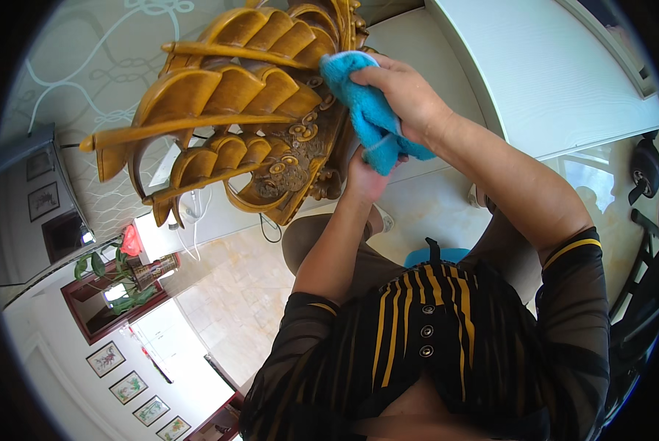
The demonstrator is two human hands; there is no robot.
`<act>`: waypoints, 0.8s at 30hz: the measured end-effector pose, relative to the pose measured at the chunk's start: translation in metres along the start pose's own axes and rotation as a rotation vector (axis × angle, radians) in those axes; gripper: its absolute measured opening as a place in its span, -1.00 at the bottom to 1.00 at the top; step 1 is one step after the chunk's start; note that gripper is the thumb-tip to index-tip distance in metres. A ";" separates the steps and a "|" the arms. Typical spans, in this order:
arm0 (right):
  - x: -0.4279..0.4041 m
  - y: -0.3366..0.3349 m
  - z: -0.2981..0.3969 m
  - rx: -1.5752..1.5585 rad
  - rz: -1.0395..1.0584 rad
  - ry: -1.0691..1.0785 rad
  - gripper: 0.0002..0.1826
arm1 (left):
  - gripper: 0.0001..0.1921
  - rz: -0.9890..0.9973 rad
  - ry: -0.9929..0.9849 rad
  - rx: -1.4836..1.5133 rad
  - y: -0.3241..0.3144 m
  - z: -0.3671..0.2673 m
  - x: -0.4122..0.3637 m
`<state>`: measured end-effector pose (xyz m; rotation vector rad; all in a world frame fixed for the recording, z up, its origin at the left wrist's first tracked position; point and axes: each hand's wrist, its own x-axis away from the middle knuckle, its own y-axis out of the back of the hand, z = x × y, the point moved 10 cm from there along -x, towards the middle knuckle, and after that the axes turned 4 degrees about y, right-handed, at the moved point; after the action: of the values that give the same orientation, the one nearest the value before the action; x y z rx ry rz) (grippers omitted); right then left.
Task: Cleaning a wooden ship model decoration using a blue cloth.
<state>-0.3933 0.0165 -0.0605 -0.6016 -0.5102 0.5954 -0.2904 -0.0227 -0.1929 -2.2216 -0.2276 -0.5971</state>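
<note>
A blue terry cloth point(382, 138) is bunched up in front of me. My right hand point(409, 96) grips its upper part, with the thumb pressed on top. Just below, my left hand point(367, 179) is around the lower folds; most of its fingers are hidden by the cloth. To the left of both hands is a carved wooden sailing-ship model point(236, 105) with golden-brown billowed sails. The cloth's top end is against or very close to the carved edge of the model; actual contact is hard to tell.
A white cabinet surface point(555, 71) extends at the upper right. On the left are a dark television screen point(37, 204), white cables point(197, 220) and a potted plant point(150, 270). A blue stool seat point(445, 255) is between my legs, above the tiled floor point(219, 308).
</note>
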 end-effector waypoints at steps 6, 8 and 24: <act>-0.025 -0.039 -0.009 0.519 0.252 0.185 -0.54 | -0.51 -0.007 -0.020 0.001 -0.006 -0.007 -0.012; -0.028 -0.041 -0.008 1.038 0.266 0.395 -0.53 | -0.49 -0.013 -0.028 -0.024 -0.010 -0.006 -0.013; -0.001 -0.093 0.053 1.144 0.383 0.517 -0.32 | -0.56 0.101 -0.069 0.020 -0.041 -0.021 -0.002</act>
<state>-0.3920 -0.0267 0.0379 0.2676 0.4637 0.9320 -0.3143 -0.0115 -0.1544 -2.2215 -0.1552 -0.4625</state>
